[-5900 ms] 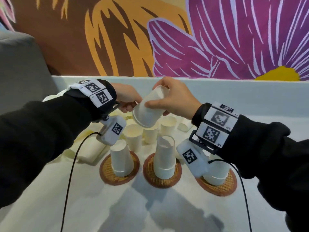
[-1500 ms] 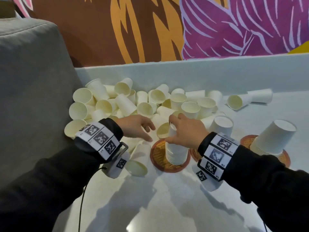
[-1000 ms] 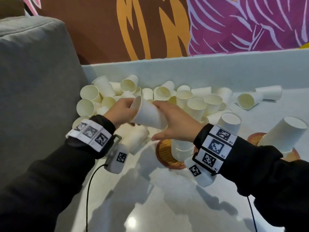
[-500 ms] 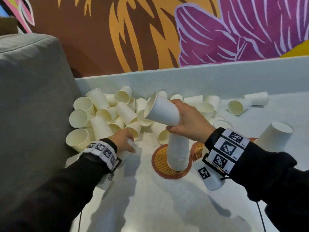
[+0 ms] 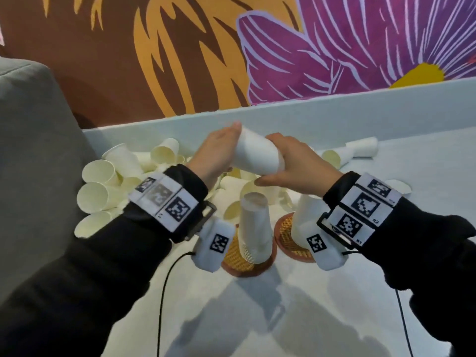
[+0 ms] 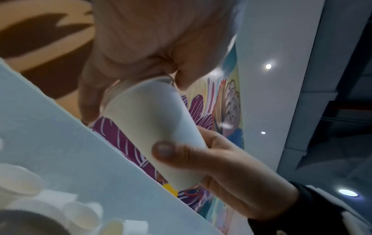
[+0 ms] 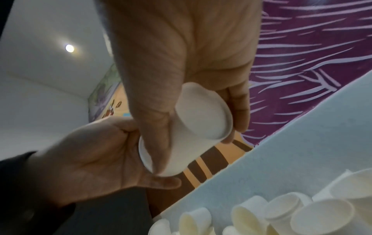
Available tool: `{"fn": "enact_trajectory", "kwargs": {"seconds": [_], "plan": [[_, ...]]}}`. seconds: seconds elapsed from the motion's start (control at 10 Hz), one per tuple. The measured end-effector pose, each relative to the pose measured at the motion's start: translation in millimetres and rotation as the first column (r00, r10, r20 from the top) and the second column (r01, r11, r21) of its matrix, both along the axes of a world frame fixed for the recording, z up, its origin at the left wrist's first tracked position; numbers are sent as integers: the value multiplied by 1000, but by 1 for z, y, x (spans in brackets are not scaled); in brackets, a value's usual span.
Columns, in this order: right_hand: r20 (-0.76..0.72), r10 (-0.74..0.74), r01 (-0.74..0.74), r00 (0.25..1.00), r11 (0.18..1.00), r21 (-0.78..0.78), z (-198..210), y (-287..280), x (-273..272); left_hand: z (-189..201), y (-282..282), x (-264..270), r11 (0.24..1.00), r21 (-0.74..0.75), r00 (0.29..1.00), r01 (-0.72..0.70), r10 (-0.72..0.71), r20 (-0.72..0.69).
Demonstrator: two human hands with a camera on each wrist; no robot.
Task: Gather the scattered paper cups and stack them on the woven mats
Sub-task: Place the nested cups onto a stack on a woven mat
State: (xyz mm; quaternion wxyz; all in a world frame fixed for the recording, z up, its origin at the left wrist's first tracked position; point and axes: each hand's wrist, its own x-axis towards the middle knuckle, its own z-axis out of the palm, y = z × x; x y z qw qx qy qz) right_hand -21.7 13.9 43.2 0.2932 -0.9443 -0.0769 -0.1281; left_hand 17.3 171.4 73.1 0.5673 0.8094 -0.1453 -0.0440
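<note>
The right hand (image 5: 296, 163) wraps its fingers and thumb round the wide end of a paper cup (image 5: 257, 157) held in the air, while the left hand (image 5: 216, 153) closes on the narrow end from the other side; whether one cup or a nested few is held cannot be told. The cup lies almost level, long axis running from left hand to right hand, narrow end raised toward the far wall. Below and nearer the person, an upside-down stack of cups (image 5: 253, 228) stands on a woven mat (image 5: 238, 258). The cup probably has to be tipped mouth-down before it fits over that stack, and the right hand is the nearer one. A second stack (image 5: 305, 217) on another mat (image 5: 286, 234) stands just to the right, partly hidden by the right wrist. Beyond, loose cups (image 5: 108, 181) lie heaped on the pale table (image 5: 257, 318) against a grey cushion (image 5: 33, 150), under a flower mural (image 5: 334, 47)
</note>
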Motion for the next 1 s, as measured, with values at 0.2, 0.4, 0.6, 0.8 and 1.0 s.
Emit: {"fn": "enact_trajectory", "kwargs": {"seconds": [0.2, 0.4, 0.6, 0.8, 1.0], "plan": [[250, -233, 156, 940, 943, 295, 16, -37, -24, 9, -52, -7, 998, -13, 993, 61, -62, -101], [346, -280, 195, 895, 946, 260, 9, -63, -36, 3, -87, -22, 946, 239, 934, 219, -132, -331], [51, -255, 254, 965, 967, 38, -5, -78, -25, -13, -102, -10, 793, 557, 965, 248, -150, -215], [-320, -119, 20, 940, 955, -295, -64, -77, -12, -10, -115, 7, 790, 581, 974, 197, -89, -211], [-422, -21, 21, 906, 1000, -6, -38, -107, 4, 5, -136, 25, 655, 745, 991, 125, -51, -122]]}}
